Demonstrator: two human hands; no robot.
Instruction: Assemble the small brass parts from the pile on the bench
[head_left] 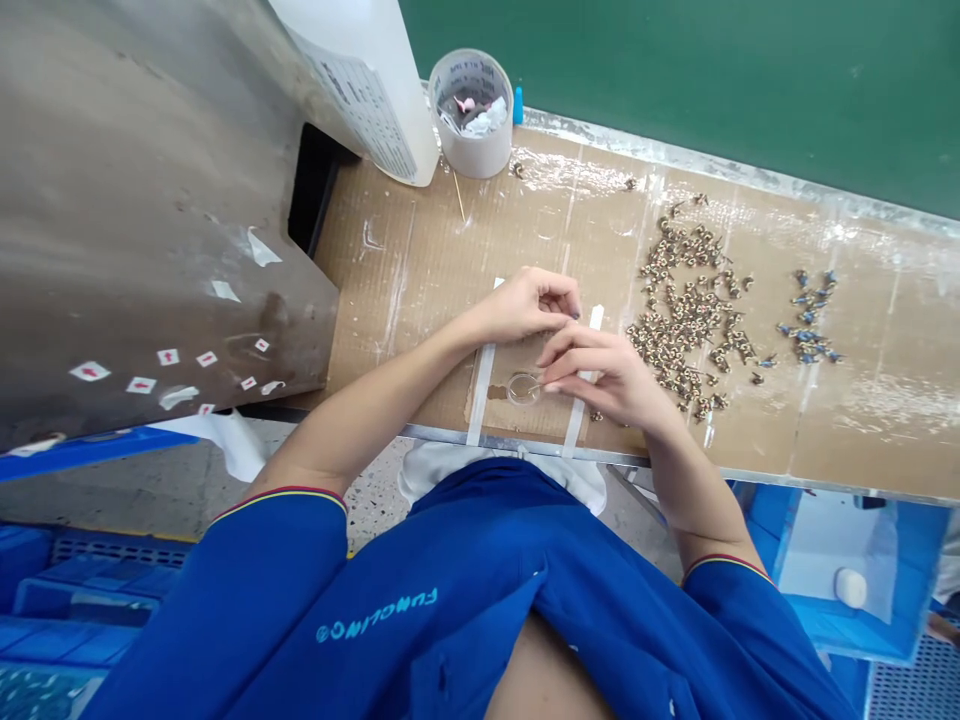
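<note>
My left hand (536, 303) is closed in a pinch above the cardboard-covered bench; whatever lies between its fingertips is too small to make out. Close beside it, my right hand (600, 368) has its fingers pressed together on what looks like a thin stick, mostly hidden by the fingers. Just left of the right fingertips sits a small clear round dish (523, 389), between two white tape strips (481, 395). To the right of my right hand, many small brass-coloured metal parts (682, 310) lie in a loose pile. A smaller group of parts with blue bits (808, 318) lies farther right.
A tape-roll cup (472, 150) with scraps stands at the back, beside a white bottle (375, 90) and a loose wooden stick (459, 196). A metal panel (187, 250) with arrow stickers rises at left. Beyond the bench edge is a green surface (712, 80). Blue bins (847, 570) sit below right.
</note>
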